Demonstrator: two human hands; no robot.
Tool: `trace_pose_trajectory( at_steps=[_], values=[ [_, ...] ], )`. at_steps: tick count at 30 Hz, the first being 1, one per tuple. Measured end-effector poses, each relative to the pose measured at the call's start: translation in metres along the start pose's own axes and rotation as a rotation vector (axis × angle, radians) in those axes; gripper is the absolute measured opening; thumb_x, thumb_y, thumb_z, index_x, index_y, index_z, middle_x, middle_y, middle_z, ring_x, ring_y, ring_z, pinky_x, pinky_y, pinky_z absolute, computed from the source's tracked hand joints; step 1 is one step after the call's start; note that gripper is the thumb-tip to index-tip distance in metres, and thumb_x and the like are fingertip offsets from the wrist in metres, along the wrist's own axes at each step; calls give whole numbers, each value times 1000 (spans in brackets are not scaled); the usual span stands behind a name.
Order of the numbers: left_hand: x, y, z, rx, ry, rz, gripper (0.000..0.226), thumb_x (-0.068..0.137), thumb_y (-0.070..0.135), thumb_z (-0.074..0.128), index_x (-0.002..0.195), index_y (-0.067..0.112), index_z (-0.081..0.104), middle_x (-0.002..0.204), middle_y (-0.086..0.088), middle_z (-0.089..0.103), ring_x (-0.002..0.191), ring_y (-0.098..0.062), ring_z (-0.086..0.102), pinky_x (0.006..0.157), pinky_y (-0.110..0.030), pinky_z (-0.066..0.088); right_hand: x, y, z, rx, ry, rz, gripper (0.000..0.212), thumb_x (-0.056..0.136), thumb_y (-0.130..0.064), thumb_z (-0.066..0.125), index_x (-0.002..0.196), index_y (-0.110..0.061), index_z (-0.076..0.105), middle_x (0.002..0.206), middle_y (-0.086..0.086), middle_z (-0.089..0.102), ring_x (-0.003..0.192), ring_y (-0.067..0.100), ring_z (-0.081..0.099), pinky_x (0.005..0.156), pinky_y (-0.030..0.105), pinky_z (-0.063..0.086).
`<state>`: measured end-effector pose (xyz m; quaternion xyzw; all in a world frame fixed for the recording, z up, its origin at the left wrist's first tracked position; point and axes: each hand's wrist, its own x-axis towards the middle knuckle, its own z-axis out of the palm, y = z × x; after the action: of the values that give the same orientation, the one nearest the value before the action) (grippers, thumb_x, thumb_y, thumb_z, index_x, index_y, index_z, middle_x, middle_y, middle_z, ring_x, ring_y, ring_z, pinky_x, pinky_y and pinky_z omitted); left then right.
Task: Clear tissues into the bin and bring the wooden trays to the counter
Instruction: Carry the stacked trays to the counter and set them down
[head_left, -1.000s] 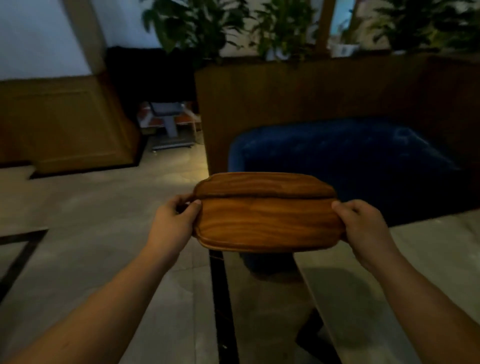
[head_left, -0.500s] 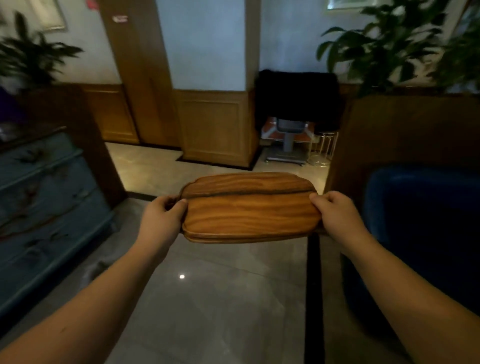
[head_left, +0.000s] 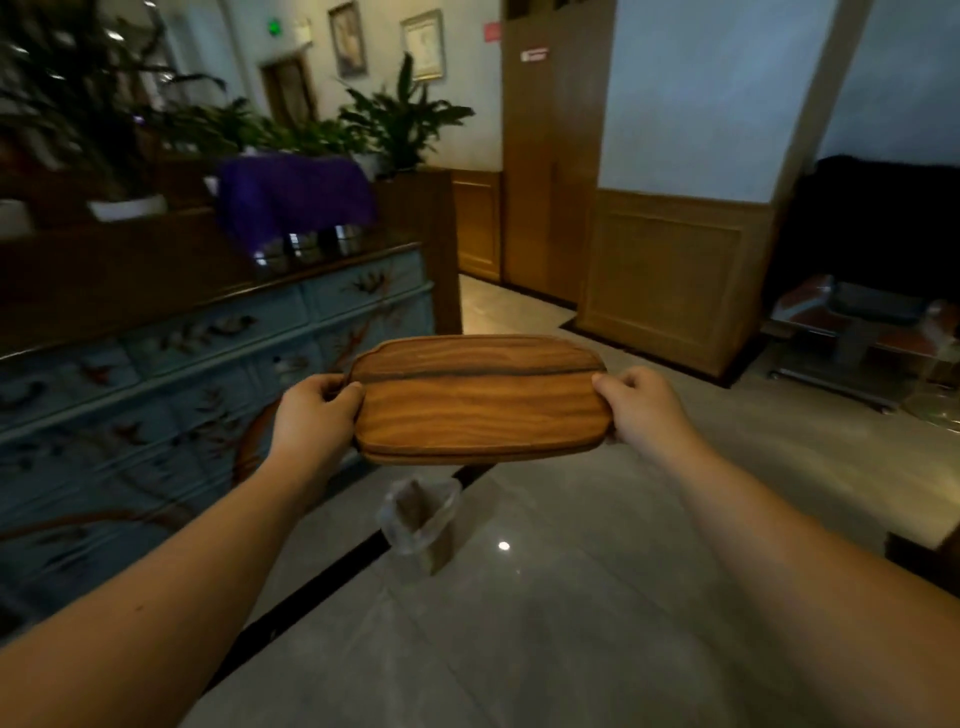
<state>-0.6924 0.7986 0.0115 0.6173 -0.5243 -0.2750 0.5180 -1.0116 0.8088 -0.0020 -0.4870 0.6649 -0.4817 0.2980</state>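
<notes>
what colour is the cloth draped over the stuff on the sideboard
Deep purple cloth, on the blue painted sideboard, seen in the head view.

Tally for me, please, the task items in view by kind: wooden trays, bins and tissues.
Wooden trays: 2, stacked, held at the ends by the left hand and the right hand
Bins: 1, plastic-lined, on the floor under the trays
Tissues: 0 visible
Total: 3

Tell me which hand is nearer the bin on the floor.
Left. The left hand sits above and slightly left of the bin; the right hand is farther off, up and to its right.
</notes>
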Motion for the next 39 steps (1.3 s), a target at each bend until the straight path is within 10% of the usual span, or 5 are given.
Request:
trace_pose_trajectory(
  at_steps=[6,10,15,24,39],
  values=[
    [64,-34,-58,48,154,-86,13,92,26,56,97,18,65,81,-3,69,67,-17,65,49,-24,45,72,-37,112,36,-162,-56,25,89,-44,57,79,-21,59,68,2,63,47,3,62,34,17,42],
    [121,-54,-95,70,267,-129,13,91,28,58,98,22,65,81,-3,70,67,-19,67,52,-29,52,123,-69,198,27,-287,-98,28,90,-45,54,85,-19,63,80,6,68,71,19,66,59,36,54],
    [184,-76,-141,105,415,-187,8,89,33,59,89,29,66,75,1,71,63,-18,68,53,-33,58,175,-115,288,45,-419,-218,27,93,-36,55,77,-14,57,70,5,59,59,15,59,32,14,37],
    [263,-132,-231,148,602,-267,8,86,32,62,86,29,69,75,9,70,59,-5,65,47,-17,43,216,-166,457,35,-602,-278,34,91,-41,55,76,-10,58,70,9,59,64,27,61,54,38,48],
    [452,-214,-405,204,588,-228,13,90,29,59,89,23,70,71,4,70,62,-11,65,48,-20,44,250,-277,708,-5,-652,-297,35,88,-46,59,74,-14,55,68,3,59,63,21,61,51,32,41]
  ],
)
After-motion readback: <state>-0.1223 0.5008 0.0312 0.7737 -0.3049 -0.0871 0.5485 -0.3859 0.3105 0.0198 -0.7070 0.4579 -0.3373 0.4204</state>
